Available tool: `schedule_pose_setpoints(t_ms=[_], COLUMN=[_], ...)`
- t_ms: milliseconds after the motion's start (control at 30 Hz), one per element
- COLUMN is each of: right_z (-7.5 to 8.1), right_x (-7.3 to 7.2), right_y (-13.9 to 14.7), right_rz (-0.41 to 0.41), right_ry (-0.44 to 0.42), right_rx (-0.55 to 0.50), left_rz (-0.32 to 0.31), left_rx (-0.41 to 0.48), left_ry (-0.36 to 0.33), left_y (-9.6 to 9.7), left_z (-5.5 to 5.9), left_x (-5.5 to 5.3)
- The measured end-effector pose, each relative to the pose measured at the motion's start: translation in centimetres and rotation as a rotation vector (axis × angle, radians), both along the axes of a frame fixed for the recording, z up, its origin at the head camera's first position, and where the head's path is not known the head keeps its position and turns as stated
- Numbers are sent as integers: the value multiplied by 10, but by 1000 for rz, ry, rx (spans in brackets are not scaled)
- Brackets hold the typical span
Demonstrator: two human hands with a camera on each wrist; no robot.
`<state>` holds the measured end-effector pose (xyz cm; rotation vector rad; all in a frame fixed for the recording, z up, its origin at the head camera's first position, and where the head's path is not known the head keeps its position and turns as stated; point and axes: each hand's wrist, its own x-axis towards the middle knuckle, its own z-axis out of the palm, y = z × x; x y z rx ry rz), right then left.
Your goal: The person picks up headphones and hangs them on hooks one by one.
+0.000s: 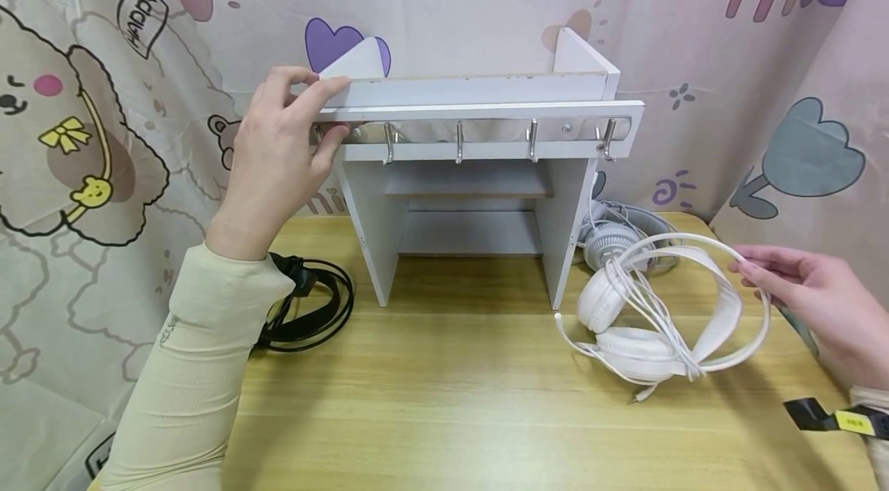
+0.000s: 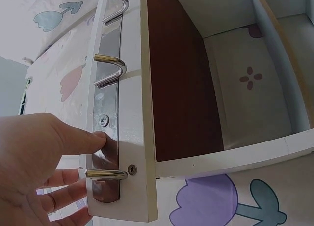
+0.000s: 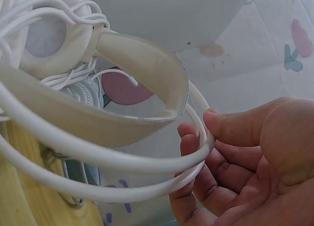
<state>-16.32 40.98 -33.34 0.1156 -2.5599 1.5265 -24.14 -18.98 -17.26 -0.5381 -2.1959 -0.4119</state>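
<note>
My left hand grips the left end of a white hook rail on the front of a small white shelf. In the left wrist view the thumb presses the metal strip near an end hook, and the other fingers reach behind the board. At the right, my right hand pinches the outer band of white headphones between thumb and fingers. Their cable is wound around the earcups and padded headband, as the right wrist view shows. The rail's hooks hold nothing.
Behind the held headphones, grey-white headphones lie beside the shelf's right side. A coiled black cable lies on the wooden table at the left. A patterned curtain hangs close around the back and sides.
</note>
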Motion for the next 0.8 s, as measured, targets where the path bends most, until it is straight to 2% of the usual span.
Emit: schedule_pose_setpoints(t_ms=[267,400,600,800], right_z=[17,25,32,36], right_x=[0,-1,-6,-9], right_y=[-12,-21,-33,-40], right_rz=[-91,-110,-97,-101], right_ry=[-16,8,93,192], right_rx=[245,337,441,489], left_rz=[13,18,17,13], left_rx=[6,11,10,6], left_ry=[-6,-9,-9,-5], left_y=[1,1,1,1], left_z=[1,0,0,0], left_x=[1,1,1,1])
